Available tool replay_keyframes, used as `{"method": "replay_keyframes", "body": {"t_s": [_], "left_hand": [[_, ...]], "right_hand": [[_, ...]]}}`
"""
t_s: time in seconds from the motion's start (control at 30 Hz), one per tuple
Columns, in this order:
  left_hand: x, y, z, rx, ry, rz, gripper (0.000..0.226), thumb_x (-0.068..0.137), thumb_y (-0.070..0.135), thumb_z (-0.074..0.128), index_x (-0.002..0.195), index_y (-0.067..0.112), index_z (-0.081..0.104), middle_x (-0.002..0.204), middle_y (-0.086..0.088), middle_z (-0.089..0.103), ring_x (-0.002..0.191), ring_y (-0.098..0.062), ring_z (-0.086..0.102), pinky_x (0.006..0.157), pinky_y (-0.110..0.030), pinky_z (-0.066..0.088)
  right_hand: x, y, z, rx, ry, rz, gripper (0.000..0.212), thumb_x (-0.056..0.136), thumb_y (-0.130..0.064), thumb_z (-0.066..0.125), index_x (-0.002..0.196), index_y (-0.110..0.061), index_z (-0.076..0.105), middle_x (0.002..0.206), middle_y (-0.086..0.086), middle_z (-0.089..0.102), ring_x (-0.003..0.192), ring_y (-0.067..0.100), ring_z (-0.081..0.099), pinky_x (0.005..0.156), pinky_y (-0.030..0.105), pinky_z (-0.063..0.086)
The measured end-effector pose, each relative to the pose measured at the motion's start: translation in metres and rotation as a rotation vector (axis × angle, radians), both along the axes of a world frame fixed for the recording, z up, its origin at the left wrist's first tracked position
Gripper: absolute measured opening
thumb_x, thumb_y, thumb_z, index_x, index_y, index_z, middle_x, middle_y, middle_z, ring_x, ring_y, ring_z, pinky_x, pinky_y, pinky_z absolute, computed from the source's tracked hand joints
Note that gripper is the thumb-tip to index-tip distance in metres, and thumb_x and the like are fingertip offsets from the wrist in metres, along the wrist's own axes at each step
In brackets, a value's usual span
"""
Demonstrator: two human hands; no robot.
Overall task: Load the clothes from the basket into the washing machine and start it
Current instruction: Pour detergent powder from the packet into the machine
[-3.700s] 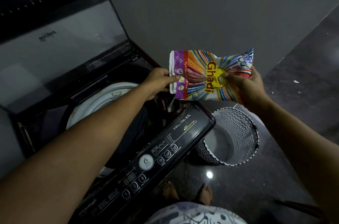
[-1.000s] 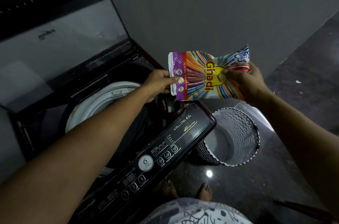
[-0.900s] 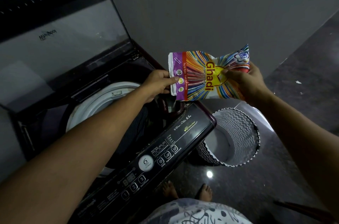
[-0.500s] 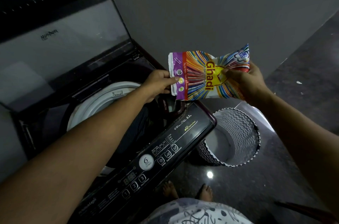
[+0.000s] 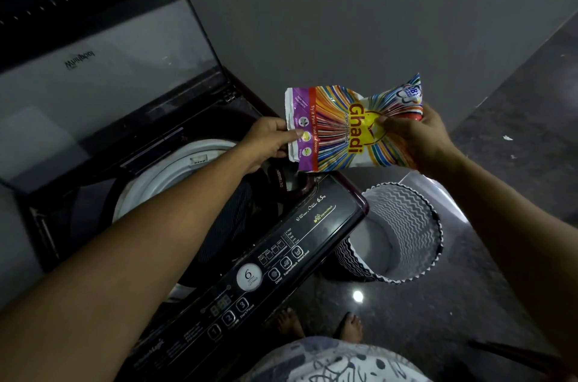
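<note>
Left hand (image 5: 269, 141) pinches the detergent packet (image 5: 344, 128), right hand (image 5: 409, 134) grips its other end; w/ too much tilt powder may miss the dispenser (image 5: 293, 184) (small opening).

Looking at a home laundry corner, top-loading washing machine (image 5: 328, 216) standing open against a plain grey wall (image 5: 344, 6), zigzag-patterned laundry basket (image 5: 406, 219) sitting beside it on a dark glossy floor (image 5: 438, 319), bare feet (image 5: 289, 322) standing at the machine, detergent packet (image 5: 344, 128) being held above it
</note>
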State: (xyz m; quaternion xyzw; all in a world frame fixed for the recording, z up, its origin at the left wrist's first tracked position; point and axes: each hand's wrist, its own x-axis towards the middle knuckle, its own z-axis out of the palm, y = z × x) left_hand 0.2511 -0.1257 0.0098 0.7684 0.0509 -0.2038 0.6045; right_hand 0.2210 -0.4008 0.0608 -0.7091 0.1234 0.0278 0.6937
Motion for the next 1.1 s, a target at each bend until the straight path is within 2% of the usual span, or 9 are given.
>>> {"method": "replay_keyframes", "body": {"t_s": [0.13, 0.33, 0.63, 0.8, 0.93, 1.1], "left_hand": [[0.002, 0.000, 0.001, -0.015, -0.006, 0.002, 0.021, 0.094, 0.026, 0.070, 0.111, 0.015, 0.071, 0.098, 0.001, 0.079, 0.094, -0.017, 0.075, 0.097, -0.045, 0.056], [0.005, 0.001, 0.005, 0.002, -0.017, 0.004, 0.014, 0.093, 0.027, 0.070, 0.104, 0.020, 0.072, 0.095, 0.003, 0.078, 0.091, -0.014, 0.074, 0.094, -0.041, 0.057], [0.010, 0.000, 0.003, 0.006, -0.018, 0.008, 0.027, 0.094, 0.026, 0.069, 0.115, 0.010, 0.070, 0.102, -0.003, 0.077, 0.092, -0.016, 0.073, 0.093, -0.041, 0.056], [0.012, 0.001, 0.003, 0.018, -0.026, 0.010, 0.026, 0.095, 0.025, 0.068, 0.115, 0.009, 0.070, 0.098, 0.000, 0.077, 0.083, -0.009, 0.071, 0.087, -0.035, 0.057], [0.015, 0.002, 0.003, 0.020, -0.036, 0.009, 0.025, 0.095, 0.027, 0.068, 0.114, 0.011, 0.070, 0.095, 0.003, 0.077, 0.079, -0.004, 0.072, 0.076, -0.027, 0.057], [0.017, 0.003, 0.001, 0.003, -0.029, 0.008, 0.025, 0.094, 0.026, 0.069, 0.114, 0.011, 0.070, 0.099, 0.000, 0.078, 0.086, -0.011, 0.074, 0.082, -0.031, 0.059]], "right_hand": [[0.003, -0.001, -0.004, 0.020, 0.009, -0.010, 0.032, 0.087, 0.000, 0.071, 0.114, -0.015, 0.062, 0.102, 0.006, 0.074, 0.087, 0.022, 0.076, 0.071, 0.035, 0.063], [0.005, -0.001, -0.004, 0.015, 0.006, -0.010, 0.034, 0.088, 0.000, 0.070, 0.118, -0.012, 0.060, 0.102, 0.006, 0.073, 0.083, 0.018, 0.076, 0.067, 0.030, 0.062], [0.009, -0.002, -0.008, -0.013, 0.010, -0.031, 0.038, 0.086, -0.002, 0.072, 0.121, -0.010, 0.062, 0.105, 0.007, 0.074, 0.089, 0.023, 0.075, 0.072, 0.034, 0.063], [0.011, -0.001, -0.006, -0.009, 0.025, -0.015, 0.039, 0.086, -0.003, 0.073, 0.123, -0.010, 0.060, 0.104, 0.007, 0.074, 0.087, 0.021, 0.076, 0.069, 0.032, 0.062], [0.013, 0.000, -0.004, -0.009, 0.034, -0.011, 0.039, 0.087, -0.004, 0.072, 0.123, -0.012, 0.059, 0.103, 0.005, 0.073, 0.086, 0.020, 0.075, 0.066, 0.030, 0.062], [0.014, 0.000, -0.003, -0.017, 0.038, -0.001, 0.040, 0.087, -0.004, 0.072, 0.124, -0.010, 0.059, 0.103, 0.006, 0.073, 0.084, 0.019, 0.075, 0.065, 0.029, 0.061]]}}
